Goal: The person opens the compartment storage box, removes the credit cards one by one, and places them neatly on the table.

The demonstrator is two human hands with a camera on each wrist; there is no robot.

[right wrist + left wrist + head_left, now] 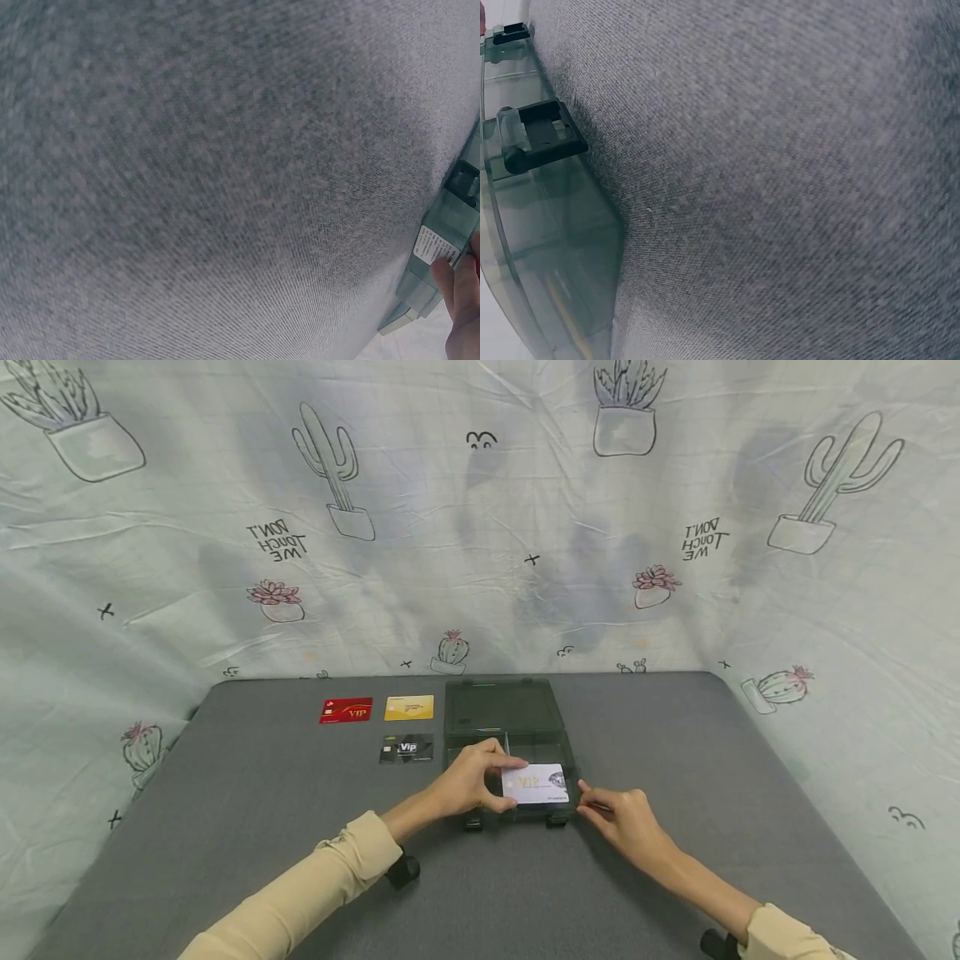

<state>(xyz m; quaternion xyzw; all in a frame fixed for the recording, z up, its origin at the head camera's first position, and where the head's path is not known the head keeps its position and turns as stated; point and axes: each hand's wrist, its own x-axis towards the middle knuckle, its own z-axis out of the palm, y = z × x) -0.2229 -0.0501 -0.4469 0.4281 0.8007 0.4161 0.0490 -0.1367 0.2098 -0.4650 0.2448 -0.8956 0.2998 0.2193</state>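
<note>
Between thumb and fingers, my left hand (474,777) pinches the left edge of a white VIP card (536,784) with gold letters. The card is level over the front part of a dark green see-through plastic box (566,752), whose lid (502,706) lies folded back. My right hand (626,822) is at the box's right side, its fingertips against the outer wall. In the right wrist view, fingers (466,289) rest beside a white printed label (435,246) on that wall. Black latches (551,135) on the box's front show in the left wrist view.
Left of the box lie a red VIP card (346,710), a yellow card (409,707) and a black Vip card (407,748), set apart from each other. The grey cloth tabletop (262,827) meets a cactus-print curtain (420,568) at the back and sides.
</note>
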